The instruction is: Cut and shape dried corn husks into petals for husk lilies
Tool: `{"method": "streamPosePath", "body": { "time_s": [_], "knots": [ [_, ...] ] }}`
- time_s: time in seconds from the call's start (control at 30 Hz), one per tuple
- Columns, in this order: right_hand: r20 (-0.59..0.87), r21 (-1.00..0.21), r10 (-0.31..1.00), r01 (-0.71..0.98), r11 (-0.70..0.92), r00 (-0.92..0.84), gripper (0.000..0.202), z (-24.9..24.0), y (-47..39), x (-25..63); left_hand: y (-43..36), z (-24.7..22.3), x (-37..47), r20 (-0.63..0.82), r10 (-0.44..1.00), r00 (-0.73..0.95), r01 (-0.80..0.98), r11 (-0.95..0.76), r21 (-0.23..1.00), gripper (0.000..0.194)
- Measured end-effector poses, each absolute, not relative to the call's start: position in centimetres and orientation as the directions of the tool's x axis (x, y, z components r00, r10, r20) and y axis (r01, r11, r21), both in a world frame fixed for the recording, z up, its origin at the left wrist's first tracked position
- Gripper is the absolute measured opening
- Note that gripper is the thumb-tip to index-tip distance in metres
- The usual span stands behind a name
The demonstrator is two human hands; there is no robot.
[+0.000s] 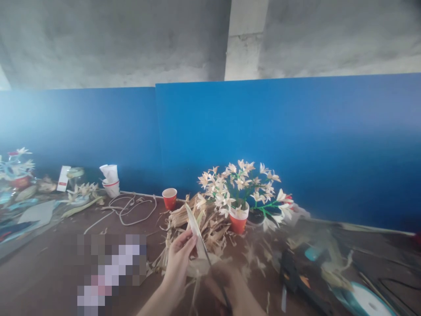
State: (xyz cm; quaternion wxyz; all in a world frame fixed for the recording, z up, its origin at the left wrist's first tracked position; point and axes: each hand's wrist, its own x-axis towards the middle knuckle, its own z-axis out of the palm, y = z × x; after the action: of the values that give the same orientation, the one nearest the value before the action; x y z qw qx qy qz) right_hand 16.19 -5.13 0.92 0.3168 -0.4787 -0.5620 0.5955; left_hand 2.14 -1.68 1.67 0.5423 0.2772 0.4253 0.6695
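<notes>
My left hand pinches a pale, pointed strip of dried corn husk between thumb and fingers and holds it upright. My right hand is smeared by motion, just right of and below the left. From it a slim dark blade, apparently scissors, reaches up to the husk's right edge. The handles are hidden, and I cannot tell whether the blade touches the strip. Behind both hands lies a loose heap of dried husks.
A red-and-white pot of pale husk flowers stands behind the heap, near a red paper cup. A white cord loops on the brown table. At right lie a black glue gun and a ribbon spool. A blue partition rises behind.
</notes>
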Motion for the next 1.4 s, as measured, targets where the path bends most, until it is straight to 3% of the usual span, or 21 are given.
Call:
{"method": "streamPosePath", "body": {
  "time_s": [0.33,0.5,0.87,1.23,1.4],
  "knots": [
    [-0.243,-0.965,0.909,0.183,-0.19,-0.338,0.064,1.2,-5.4,16.2,-1.3,1.4,1.9,-0.086,0.975,-0.203,-0.454,-0.016,0.891,0.041],
    [-0.166,-0.983,0.922,0.135,-0.125,-0.351,0.062,1.1,-5.4,16.2,-1.8,1.9,2.2,-0.038,0.984,-0.173,-0.41,-0.037,0.912,0.034],
    [-0.191,-0.974,0.93,0.174,-0.142,-0.315,0.051,0.2,-5.0,16.4,-1.9,2.7,2.0,0.038,0.99,-0.133,-0.322,-0.079,0.943,0.026],
    [-0.158,-0.982,0.922,0.156,-0.108,-0.353,0.066,0.6,-4.9,16.8,-2.4,3.9,2.0,0.063,0.988,-0.138,-0.252,-0.097,0.963,0.026],
    [-0.157,-0.983,0.918,0.142,-0.112,-0.364,0.062,0.3,-4.9,16.9,-2.3,3.8,1.9,0.078,0.988,-0.131,-0.224,-0.106,0.969,0.027]
  ]
}}
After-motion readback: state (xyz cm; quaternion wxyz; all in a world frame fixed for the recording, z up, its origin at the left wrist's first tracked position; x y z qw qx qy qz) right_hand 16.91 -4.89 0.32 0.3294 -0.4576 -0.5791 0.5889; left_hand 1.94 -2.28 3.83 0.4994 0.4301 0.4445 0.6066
